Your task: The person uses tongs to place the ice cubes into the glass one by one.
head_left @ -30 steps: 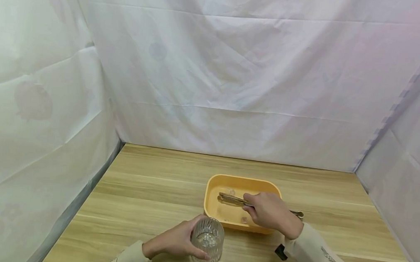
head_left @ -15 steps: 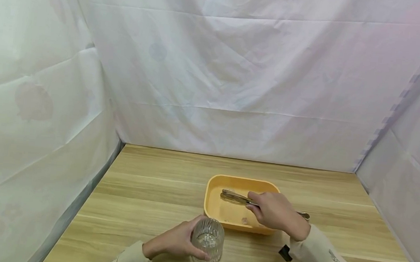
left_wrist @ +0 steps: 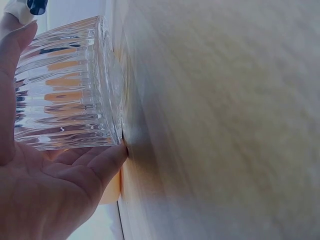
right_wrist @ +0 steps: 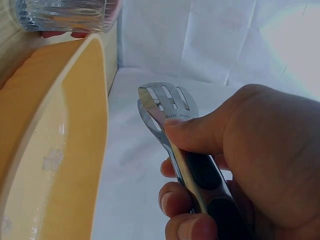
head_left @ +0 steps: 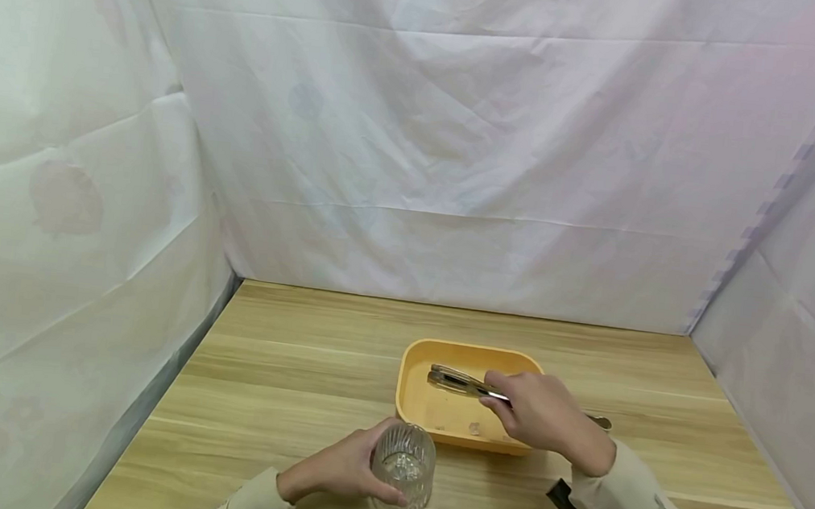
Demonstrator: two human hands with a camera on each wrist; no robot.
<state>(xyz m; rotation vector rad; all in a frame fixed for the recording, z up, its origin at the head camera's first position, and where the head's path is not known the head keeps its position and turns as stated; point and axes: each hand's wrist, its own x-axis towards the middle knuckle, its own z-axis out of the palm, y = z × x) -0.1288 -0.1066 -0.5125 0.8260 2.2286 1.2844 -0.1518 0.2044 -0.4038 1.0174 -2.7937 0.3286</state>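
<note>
My left hand [head_left: 345,467] is wrapped round a clear ribbed drinking glass [head_left: 418,482] that stands upright on the table. Something clear shows at the bottom of the glass; ice or just the cut base, I cannot tell. My right hand [head_left: 535,411] grips metal tongs [right_wrist: 172,100] with slotted ends and dark handle pads, thumb on top and fingers below. The tongs' ends are over a yellow rectangular tub [head_left: 408,368]. Whether anything sits between them is unclear. A small clear piece, like ice [head_left: 475,428], lies near the tub's front wall.
The wooden table [head_left: 281,373] bears the tub right behind and to the right of the glass. White cloth [head_left: 415,166] hangs at the back and both sides. More clear bits [right_wrist: 52,160] lie on the tub floor.
My right hand and the tongs have shifted slightly to the right and up. A clear piece seen by the tongs' ends earlier is out of sight. The left hand and glass have stayed put.
</note>
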